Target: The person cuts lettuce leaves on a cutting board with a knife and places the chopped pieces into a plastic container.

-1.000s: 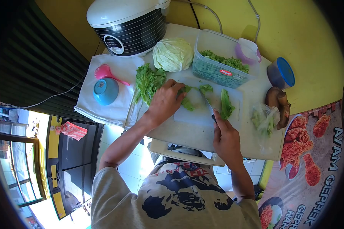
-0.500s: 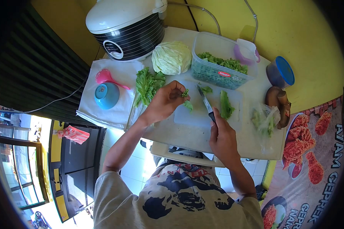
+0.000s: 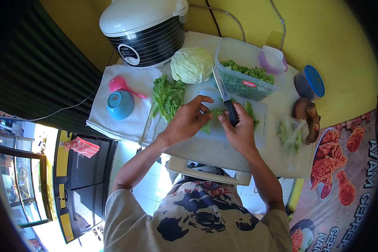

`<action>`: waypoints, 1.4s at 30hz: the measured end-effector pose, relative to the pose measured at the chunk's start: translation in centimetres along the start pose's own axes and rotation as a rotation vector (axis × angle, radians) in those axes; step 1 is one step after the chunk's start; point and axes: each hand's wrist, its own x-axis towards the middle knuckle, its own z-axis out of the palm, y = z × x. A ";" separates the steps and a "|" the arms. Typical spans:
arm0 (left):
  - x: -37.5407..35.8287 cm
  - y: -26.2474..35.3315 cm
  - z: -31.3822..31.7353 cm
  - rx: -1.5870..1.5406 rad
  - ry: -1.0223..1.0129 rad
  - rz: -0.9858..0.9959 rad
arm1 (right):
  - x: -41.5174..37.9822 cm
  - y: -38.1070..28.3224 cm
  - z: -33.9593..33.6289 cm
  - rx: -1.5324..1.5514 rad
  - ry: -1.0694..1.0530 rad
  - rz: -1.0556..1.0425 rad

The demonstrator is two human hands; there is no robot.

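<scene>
My right hand (image 3: 240, 132) is closed round the black handle of a knife (image 3: 221, 84), its blade pointing up and away from me. My left hand (image 3: 187, 121) pinches a small piece of green lettuce (image 3: 215, 113) close to my right fingertips, over the translucent cutting board (image 3: 260, 134). Part of another lettuce leaf (image 3: 248, 110) shows on the board behind my right hand. Left of the board lies a leafy lettuce bunch (image 3: 167, 94). Beyond it sits a pale cabbage (image 3: 192, 65). Cut greens fill part of a clear plastic container (image 3: 245, 86) behind the board.
A rice cooker (image 3: 149, 40) stands at the back left. On a white cloth (image 3: 101, 119) rest a blue bowl (image 3: 120, 105) and a pink ladle (image 3: 119, 83). At the right are a plastic bag with green scraps (image 3: 290, 134), a brown object (image 3: 305, 113) and a blue-lidded tub (image 3: 311, 82).
My right hand has moved up and left with the knife, bringing its fingers beside my left hand at the lettuce piece. The knife tip has swung up in front of the container.
</scene>
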 end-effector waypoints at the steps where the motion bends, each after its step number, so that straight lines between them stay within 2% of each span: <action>1: 0.2 -0.4 0.1 0.050 0.039 -0.025 | 0.1 0.2 0.4 -0.022 0.019 -0.026; 2: 0.3 -0.9 0.3 0.101 0.076 -0.051 | 0.1 0.3 0.8 -0.045 0.040 -0.051; 5: 0.7 -2.7 1.4 0.324 0.204 0.132 | 0.1 0.7 1.6 -0.148 0.033 -0.047; 8: 0.8 -2.8 1.8 0.419 0.257 0.141 | -0.2 0.8 1.5 -0.169 0.040 -0.042; 11: 0.9 -2.1 1.7 0.435 0.235 0.007 | -0.2 0.9 1.2 -0.179 0.041 -0.015; 20: 0.0 -2.5 2.0 0.512 0.218 0.350 | -0.2 0.4 1.0 -0.246 0.034 0.011; 24: -0.5 -3.5 2.7 0.606 0.292 0.395 | -0.2 0.0 0.9 -0.249 0.028 0.018; 27: -0.6 -3.6 3.3 0.629 0.339 0.376 | -0.7 0.2 0.9 -0.284 0.036 -0.016; 30: -0.6 -3.5 3.5 0.641 0.369 0.362 | -1.8 0.4 0.6 -0.383 0.104 -0.310; 36: -0.9 -3.0 4.2 0.634 0.396 0.284 | -7.3 -1.8 -2.0 -0.597 -0.255 -0.100; 42: -0.8 -3.0 4.3 0.610 0.399 0.253 | -9.3 -1.5 -2.4 -0.726 -0.300 -0.041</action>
